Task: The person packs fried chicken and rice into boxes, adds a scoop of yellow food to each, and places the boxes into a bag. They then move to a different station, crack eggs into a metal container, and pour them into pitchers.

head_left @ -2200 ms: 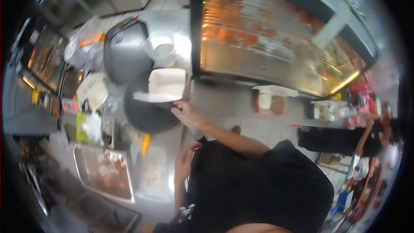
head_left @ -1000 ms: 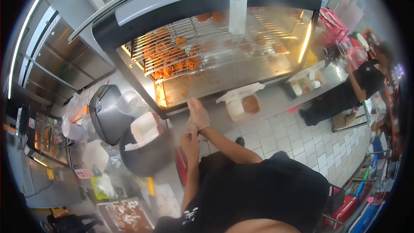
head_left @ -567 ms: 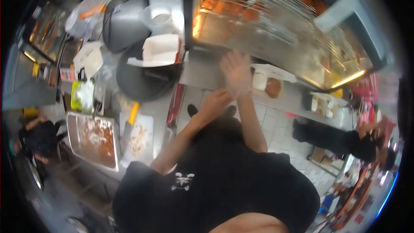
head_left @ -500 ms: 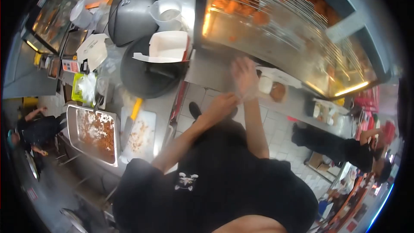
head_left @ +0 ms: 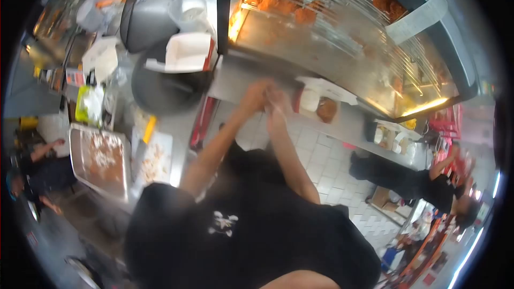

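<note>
Glove (head_left: 277, 110) wraps right hand (head_left: 276, 98), against left hand (head_left: 256, 95); blur leaves both grips unclear.

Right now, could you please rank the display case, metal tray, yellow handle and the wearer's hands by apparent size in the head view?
Largest: display case
Metal tray
Left hand and right hand, too alike to rank
Smallest: yellow handle

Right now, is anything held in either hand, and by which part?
Cannot be told: the left hand and right hand appear to meet, and blur hides whether either grip holds anything.
</note>
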### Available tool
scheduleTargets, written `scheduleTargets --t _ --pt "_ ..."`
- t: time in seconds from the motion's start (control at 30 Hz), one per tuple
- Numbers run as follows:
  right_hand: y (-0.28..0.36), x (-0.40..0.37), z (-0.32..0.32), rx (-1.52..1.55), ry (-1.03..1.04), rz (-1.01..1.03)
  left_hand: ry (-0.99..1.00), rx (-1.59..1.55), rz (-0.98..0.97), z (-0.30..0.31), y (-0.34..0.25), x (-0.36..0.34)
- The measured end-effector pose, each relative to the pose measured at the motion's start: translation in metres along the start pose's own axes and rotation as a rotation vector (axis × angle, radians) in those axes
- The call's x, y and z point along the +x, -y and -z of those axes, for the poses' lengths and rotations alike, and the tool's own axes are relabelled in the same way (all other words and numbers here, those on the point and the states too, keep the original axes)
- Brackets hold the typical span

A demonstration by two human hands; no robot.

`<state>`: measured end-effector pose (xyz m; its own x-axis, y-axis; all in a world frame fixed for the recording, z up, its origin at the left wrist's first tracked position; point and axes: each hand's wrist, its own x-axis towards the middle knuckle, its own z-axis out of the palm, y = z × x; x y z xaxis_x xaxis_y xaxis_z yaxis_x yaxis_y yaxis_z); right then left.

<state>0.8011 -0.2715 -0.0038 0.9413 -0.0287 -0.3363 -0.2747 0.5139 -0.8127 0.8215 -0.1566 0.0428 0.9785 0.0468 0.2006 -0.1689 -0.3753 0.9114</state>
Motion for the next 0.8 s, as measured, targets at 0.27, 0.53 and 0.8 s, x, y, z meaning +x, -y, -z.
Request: scheduleTargets --t 0.27,0.53,0.8 --pt "0.127 -0.080 0.003 -0.042 0.511 -0.209 0.074 -0.346 0.144 0.051 -0.039 -0.003" --pt "0.139 -0.047 0.057 -0.285 0.479 -0.304 -0.037 -0.580 0.486 0.029 -0.077 -0.108" --pt "0.087 -0.041 0.036 -1.036 1.014 0.252 -0.387 -0.681 0.585 0.092 -0.084 -0.169"
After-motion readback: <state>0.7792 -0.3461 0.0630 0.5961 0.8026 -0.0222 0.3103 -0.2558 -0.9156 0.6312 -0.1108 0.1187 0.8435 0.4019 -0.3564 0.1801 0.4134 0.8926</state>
